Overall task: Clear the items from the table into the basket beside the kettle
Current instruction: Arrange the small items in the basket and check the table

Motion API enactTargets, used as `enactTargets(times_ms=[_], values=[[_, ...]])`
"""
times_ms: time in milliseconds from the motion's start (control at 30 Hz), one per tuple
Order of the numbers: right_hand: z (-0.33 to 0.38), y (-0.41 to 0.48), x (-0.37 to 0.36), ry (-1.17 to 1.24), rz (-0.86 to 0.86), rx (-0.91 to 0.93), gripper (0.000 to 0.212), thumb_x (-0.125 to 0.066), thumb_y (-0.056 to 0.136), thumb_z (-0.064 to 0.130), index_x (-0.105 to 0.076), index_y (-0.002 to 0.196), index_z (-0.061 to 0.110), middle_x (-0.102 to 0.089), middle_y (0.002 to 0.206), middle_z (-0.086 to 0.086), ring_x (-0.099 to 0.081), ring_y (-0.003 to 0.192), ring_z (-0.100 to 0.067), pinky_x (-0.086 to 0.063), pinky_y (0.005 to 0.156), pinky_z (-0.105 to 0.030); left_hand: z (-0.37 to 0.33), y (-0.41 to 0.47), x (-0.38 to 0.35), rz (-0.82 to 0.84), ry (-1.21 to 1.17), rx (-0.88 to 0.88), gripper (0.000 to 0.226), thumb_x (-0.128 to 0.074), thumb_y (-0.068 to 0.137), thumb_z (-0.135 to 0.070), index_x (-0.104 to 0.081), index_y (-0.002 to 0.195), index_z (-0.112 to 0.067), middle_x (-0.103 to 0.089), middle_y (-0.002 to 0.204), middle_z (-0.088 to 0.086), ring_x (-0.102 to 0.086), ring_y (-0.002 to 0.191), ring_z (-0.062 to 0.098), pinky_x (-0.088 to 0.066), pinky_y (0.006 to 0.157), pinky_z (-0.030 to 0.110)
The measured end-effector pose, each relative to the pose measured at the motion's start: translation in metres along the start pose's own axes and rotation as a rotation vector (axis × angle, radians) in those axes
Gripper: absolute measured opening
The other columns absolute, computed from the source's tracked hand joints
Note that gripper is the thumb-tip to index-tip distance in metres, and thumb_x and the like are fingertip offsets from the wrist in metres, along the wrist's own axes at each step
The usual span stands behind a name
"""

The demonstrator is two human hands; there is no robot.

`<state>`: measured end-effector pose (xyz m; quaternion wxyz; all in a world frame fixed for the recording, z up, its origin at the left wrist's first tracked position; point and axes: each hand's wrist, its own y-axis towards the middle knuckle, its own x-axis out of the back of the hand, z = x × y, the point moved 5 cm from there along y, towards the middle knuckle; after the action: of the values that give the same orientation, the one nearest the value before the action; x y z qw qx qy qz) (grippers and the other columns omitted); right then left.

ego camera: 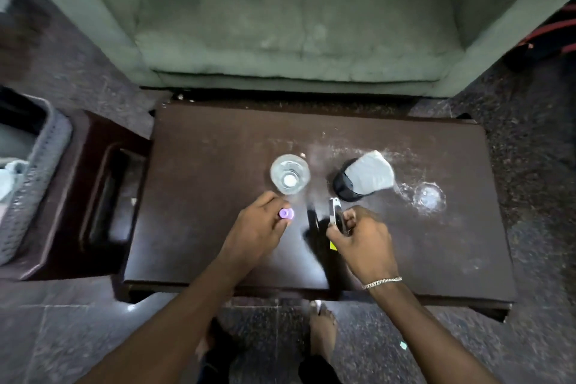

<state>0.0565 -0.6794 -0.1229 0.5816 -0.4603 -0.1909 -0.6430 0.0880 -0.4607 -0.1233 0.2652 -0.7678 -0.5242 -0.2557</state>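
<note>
A: What do the hands hold?
B: The left hand (260,221) fingers grip a purple thing (286,213). The right hand (358,237) fingers grip a shiny metal thing (337,216).
A: And the basket (34,178)?
B: Far off at nine o'clock, nearer the left hand. A clear bottle (290,178) stands on the worktop (218,165) at twelve o'clock.

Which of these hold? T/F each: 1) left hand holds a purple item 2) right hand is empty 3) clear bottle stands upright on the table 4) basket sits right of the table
1) True: the left hand is closed on a small purple item.
2) False: the right hand grips a metal tool.
3) True: the clear bottle stands upright on the table.
4) False: the basket sits at the left.
</note>
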Motion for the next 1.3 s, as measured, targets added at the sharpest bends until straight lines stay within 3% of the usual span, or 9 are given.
enactTargets(times_ms=[167,267,400,500,633,833,1067,1167,1300], values=[[0.122,-0.023,-0.026,0.082,0.033,0.14,0.023,-0.073,0.078,0.035,-0.057,0.072,0.018,-0.064,0.068,0.002,-0.059,0.066,-0.022,-0.033,0.059,-0.03,0.033,-0.05,0.113,-0.123,0.047,0.017,0.012,-0.054,0.096,-0.034,-0.062,0.105,-0.029,-0.056,0.106,-0.012,-0.064,0.085,0.017,-0.056,0.074,0.042],[0.203,-0.04,-0.053,0.148,0.097,0.209,0.02,-0.072,0.078,0.034,-0.06,0.071,0.019,-0.066,0.065,0.004,-0.062,0.063,-0.016,-0.049,0.063,-0.038,0.064,-0.087,0.188,-0.195,0.087,0.037,0.015,-0.048,0.098,-0.038,-0.057,0.108,-0.033,-0.054,0.107,-0.014,-0.063,0.09,0.01,-0.055,0.074,0.04],[0.297,-0.062,-0.097,0.174,0.154,0.295,0.019,-0.068,0.076,0.039,-0.061,0.071,0.022,-0.066,0.065,0.005,-0.062,0.063,-0.013,-0.053,0.064,-0.039,0.119,-0.138,0.277,-0.319,0.135,0.128,0.016,-0.057,0.099,-0.03,-0.064,0.113,-0.029,-0.06,0.113,-0.01,-0.068,0.098,0.016,-0.055,0.081,0.038],[0.361,-0.081,-0.133,0.175,0.181,0.364,0.024,-0.063,0.074,0.046,-0.057,0.07,0.024,-0.063,0.065,0.005,-0.059,0.06,-0.012,-0.052,0.062,-0.037,0.166,-0.175,0.331,-0.392,0.171,0.206,0.021,-0.064,0.094,-0.024,-0.071,0.114,-0.02,-0.063,0.109,-0.004,-0.07,0.088,0.02,-0.057,0.077,0.037],[0.434,-0.104,-0.185,0.174,0.23,0.443,0.024,-0.065,0.074,0.044,-0.054,0.069,0.023,-0.061,0.066,0.005,-0.057,0.06,-0.013,-0.05,0.06,-0.036,0.229,-0.219,0.387,-0.451,0.2,0.275,0.024,-0.072,0.09,-0.02,-0.071,0.114,-0.02,-0.061,0.102,-0.008,-0.059,0.07,-0.001,-0.053,0.069,0.028],[0.501,-0.121,-0.239,0.116,0.266,0.533,0.025,-0.069,0.073,0.042,-0.061,0.081,0.02,-0.063,0.077,0.003,-0.06,0.073,-0.02,-0.046,0.064,-0.032,0.295,-0.245,0.423,-0.435,0.2,0.405,0.022,-0.078,0.086,-0.016,-0.066,0.103,-0.025,-0.056,0.094,-0.022,-0.057,0.069,-0.019,-0.036,0.063,0.0],[0.546,-0.12,-0.29,-0.2,0.206,0.73,0.031,-0.068,0.079,0.04,-0.07,0.098,0.015,-0.07,0.101,-0.006,-0.061,0.101,-0.031,-0.048,0.082,-0.042,0.336,-0.236,0.415,-0.403,0.144,0.409,0.017,-0.073,0.089,-0.015,-0.071,0.105,-0.017,-0.057,0.094,-0.015,-0.057,0.067,0.009,-0.048,0.07,0.031],[0.552,-0.118,-0.307,-0.312,0.165,0.796,0.031,-0.065,0.083,0.041,-0.072,0.102,0.018,-0.069,0.105,-0.002,-0.058,0.108,-0.029,-0.043,0.085,-0.044,0.345,-0.231,0.406,-0.364,0.142,0.413,0.018,-0.068,0.092,-0.018,-0.068,0.11,-0.015,-0.066,0.105,-0.003,-0.066,0.076,0.023,-0.054,0.074,0.039],[0.55,-0.119,-0.327,-0.443,0.172,0.847,0.029,-0.066,0.085,0.043,-0.072,0.102,0.02,-0.069,0.102,0.0,-0.056,0.107,-0.028,-0.04,0.084,-0.046,0.357,-0.226,0.399,-0.347,0.129,0.436,0.02,-0.07,0.091,-0.018,-0.068,0.11,-0.013,-0.067,0.107,0.001,-0.068,0.078,0.025,-0.055,0.075,0.041]])
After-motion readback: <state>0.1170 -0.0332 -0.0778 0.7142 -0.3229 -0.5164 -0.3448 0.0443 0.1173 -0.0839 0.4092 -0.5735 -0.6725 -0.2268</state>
